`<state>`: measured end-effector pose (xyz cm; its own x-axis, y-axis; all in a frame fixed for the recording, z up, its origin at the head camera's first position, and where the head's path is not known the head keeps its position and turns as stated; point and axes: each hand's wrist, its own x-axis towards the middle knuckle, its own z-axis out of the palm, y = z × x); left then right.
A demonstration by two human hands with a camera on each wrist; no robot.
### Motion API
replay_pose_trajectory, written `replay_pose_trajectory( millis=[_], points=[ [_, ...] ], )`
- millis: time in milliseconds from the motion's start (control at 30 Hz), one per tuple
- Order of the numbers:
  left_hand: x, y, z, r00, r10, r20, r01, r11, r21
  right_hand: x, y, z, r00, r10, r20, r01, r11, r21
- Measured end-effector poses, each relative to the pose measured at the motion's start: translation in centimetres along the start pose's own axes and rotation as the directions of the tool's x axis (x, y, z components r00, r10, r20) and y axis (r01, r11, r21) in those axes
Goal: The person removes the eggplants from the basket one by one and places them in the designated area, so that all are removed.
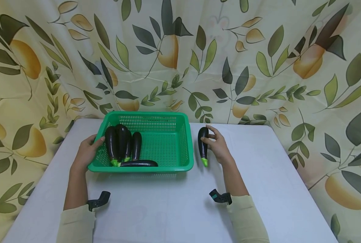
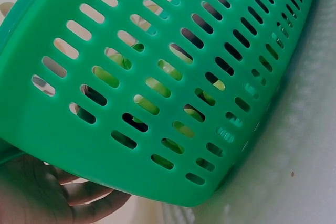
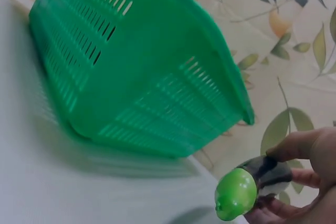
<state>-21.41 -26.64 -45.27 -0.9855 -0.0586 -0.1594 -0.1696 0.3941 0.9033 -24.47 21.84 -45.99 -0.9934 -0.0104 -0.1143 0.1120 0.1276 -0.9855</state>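
Note:
A green plastic basket point(image 1: 168, 168) with slotted walls stands on the table. Inside, at its left, several dark eggplants point(image 1: 111, 143) lie side by side, and one more eggplant point(image 1: 139, 163) lies crosswise along the front wall. My left hand point(image 1: 87, 152) grips the basket's left rim, thumb over the edge; in the left wrist view its fingers show beneath the rim. To the right of the basket, my right hand point(image 1: 218, 145) holds another eggplant point(image 1: 202, 145) between thumb and fingers. Its bright green stem end point(image 3: 236, 195) points toward me.
A white cloth covers the table point(image 1: 156, 209). Behind it hangs a curtain point(image 1: 180, 67) printed with leaves and fruit. Both forearms carry black wrist cameras point(image 1: 99, 200) at the sleeve cuffs.

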Motion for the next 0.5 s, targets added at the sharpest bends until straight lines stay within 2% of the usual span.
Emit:
replay_pose_trajectory(
  millis=[167,333,433,500],
  points=[
    [0.1,0.0,-0.1,1.000,0.006,0.006,-0.006,1.000,0.005,0.5,1.1,-0.1,1.000,0.012,0.016,-0.010,0.996,-0.092],
    [0.2,0.1,-0.1,1.000,0.006,0.006,-0.006,1.000,-0.002,1.2,2.5,-0.2,1.000,0.003,0.022,-0.001,0.995,-0.101],
    [0.2,0.0,-0.1,1.000,-0.005,0.007,0.005,1.000,0.005,1.7,3.6,-0.1,0.999,-0.031,0.015,0.032,0.990,-0.135],
    [0.2,-0.1,-0.1,1.000,-0.014,0.008,0.014,1.000,0.015,1.8,4.4,0.1,0.998,-0.066,0.000,0.064,0.977,-0.204]
  ],
)
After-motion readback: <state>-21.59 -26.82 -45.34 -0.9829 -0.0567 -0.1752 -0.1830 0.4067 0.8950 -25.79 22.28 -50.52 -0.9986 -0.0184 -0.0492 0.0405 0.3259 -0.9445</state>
